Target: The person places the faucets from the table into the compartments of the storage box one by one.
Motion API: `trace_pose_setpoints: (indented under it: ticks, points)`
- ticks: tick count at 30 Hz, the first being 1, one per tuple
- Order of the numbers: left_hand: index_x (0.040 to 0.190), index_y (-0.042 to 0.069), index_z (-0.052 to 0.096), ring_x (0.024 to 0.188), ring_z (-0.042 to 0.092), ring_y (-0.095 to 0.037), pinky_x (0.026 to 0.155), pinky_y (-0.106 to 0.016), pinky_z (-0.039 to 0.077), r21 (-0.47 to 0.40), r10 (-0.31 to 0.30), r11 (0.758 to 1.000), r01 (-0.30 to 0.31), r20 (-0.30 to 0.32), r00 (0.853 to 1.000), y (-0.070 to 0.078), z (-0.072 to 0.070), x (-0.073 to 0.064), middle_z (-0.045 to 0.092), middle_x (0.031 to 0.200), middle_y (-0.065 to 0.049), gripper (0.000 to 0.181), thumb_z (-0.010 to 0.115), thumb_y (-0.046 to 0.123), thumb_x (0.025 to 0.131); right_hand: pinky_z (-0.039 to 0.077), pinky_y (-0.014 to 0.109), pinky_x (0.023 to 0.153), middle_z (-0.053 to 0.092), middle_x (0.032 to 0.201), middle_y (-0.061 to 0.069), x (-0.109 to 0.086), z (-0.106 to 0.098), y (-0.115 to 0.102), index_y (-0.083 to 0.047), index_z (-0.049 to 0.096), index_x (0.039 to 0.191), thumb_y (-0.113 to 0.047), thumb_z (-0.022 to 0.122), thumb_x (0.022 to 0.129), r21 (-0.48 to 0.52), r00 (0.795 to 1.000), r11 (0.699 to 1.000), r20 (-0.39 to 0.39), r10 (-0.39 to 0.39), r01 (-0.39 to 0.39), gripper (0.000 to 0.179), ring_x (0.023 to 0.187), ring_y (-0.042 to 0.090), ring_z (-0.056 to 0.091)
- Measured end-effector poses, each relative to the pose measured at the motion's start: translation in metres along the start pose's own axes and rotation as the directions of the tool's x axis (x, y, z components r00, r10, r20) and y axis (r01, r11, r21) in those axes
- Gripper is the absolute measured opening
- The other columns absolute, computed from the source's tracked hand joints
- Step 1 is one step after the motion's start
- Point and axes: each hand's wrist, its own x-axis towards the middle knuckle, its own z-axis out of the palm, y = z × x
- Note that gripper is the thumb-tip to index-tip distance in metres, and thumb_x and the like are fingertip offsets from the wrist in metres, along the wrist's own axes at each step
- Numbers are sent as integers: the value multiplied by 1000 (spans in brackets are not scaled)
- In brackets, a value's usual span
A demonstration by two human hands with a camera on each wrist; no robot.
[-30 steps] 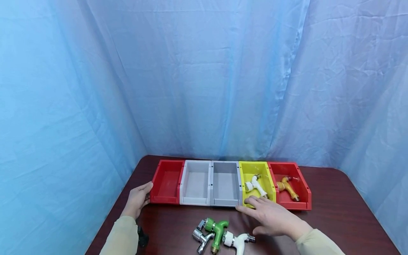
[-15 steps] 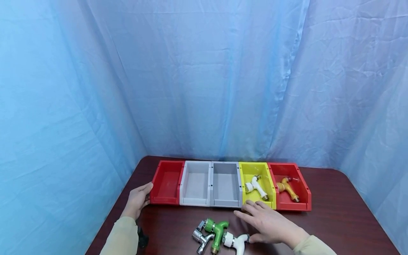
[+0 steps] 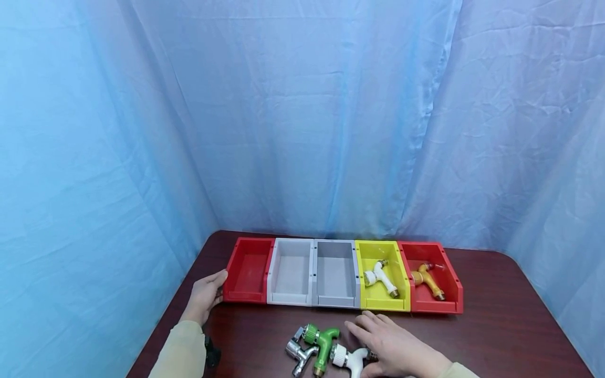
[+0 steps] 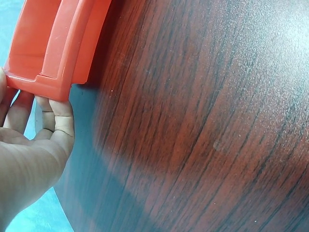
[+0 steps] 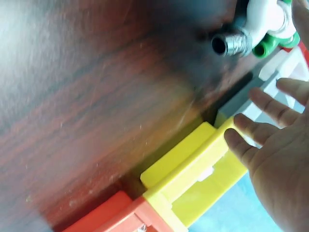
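Note:
My left hand (image 3: 204,296) is at the outer side of the left red bin (image 3: 247,270). In the left wrist view its bent fingers (image 4: 62,118) and thumb grip that bin's edge. My right hand (image 3: 394,344) hovers with spread fingers beside a white faucet (image 3: 352,361), partly covering its threaded metal end. The right wrist view shows nothing held in that palm. A green faucet (image 3: 323,346) and a chrome faucet (image 3: 300,353) lie just left of the white one. Another white faucet (image 3: 381,278) lies in the yellow bin (image 3: 385,304), and a yellow-orange faucet (image 3: 427,282) in the right red bin (image 3: 437,306).
Between the left red bin and the yellow one stand a white bin (image 3: 289,298) and a grey bin (image 3: 335,301), all joined in one row. They rest on a dark red wooden table (image 3: 501,310). Blue curtains (image 3: 302,131) hang behind and at both sides.
My right hand has drawn back from the yellow bin's front edge toward the loose white faucet. The left hand stays at the left red bin.

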Motion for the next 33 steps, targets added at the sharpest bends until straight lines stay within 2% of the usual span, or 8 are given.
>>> trace_pose_setpoints:
  ticks: [5, 11, 15, 18, 24, 29, 33]
  points:
    - [156, 7, 43, 120, 60, -29, 87, -32, 55, -5, 5, 1000, -5, 0, 1000, 0, 0, 0, 50, 150, -22, 62, 57, 41, 105, 48, 57, 102, 57, 135, 2, 1, 4, -7, -17, 50, 150, -83, 57, 80, 49, 990, 994, 115, 86, -92, 97, 123, 23, 55]
    - [155, 8, 44, 119, 60, -28, 86, -32, 54, -2, 3, 1000, -3, -6, 1000, -1, 0, 1, 51, 149, -21, 62, 57, 42, 105, 49, 56, 100, 58, 136, 5, 4, 15, -13, -17, 52, 148, -83, 61, 80, -8, 968, 986, 189, 166, -168, 95, 127, 31, 57]
    - [155, 8, 44, 121, 59, -29, 88, -33, 54, -1, 0, 1000, 0, -4, 1000, 0, 1, 1, 51, 150, -21, 63, 57, 42, 105, 50, 56, 98, 58, 137, 5, 7, 21, -17, -19, 53, 147, -83, 60, 80, 10, 950, 976, 230, 209, -217, 93, 128, 33, 56]
    - [156, 7, 43, 122, 58, -30, 88, -33, 54, 0, 2, 1000, -2, 0, 1000, 0, 1, 1, 50, 150, -22, 64, 57, 43, 104, 51, 55, 99, 57, 136, 6, 7, 23, -19, -18, 54, 147, -81, 60, 82, 29, 952, 976, 228, 206, -218, 91, 128, 35, 55]
    - [156, 7, 43, 124, 58, -31, 89, -34, 54, 0, 2, 1000, -2, 1, 1000, -1, 0, 1, 50, 150, -21, 64, 57, 43, 104, 55, 50, 94, 56, 128, 4, 5, 24, -22, -17, 58, 141, -78, 60, 85, 50, 969, 985, 194, 155, -167, 83, 124, 33, 56]
    - [156, 7, 43, 125, 57, -32, 90, -34, 54, -1, 3, 1000, -3, 0, 1000, -1, 0, 1, 50, 151, -22, 64, 57, 42, 105, 56, 48, 92, 58, 128, 3, 7, 21, -22, -19, 60, 140, -76, 61, 85, 41, 965, 986, 216, 152, -164, 79, 123, 31, 58]
    - [156, 7, 43, 126, 56, -32, 91, -35, 54, -2, 4, 1000, -4, 0, 1000, -1, 0, 0, 49, 151, -22, 64, 57, 42, 105, 55, 49, 93, 59, 130, 4, 7, 18, -23, -18, 57, 142, -78, 62, 84, 47, 962, 983, 217, 164, -179, 84, 123, 31, 59]
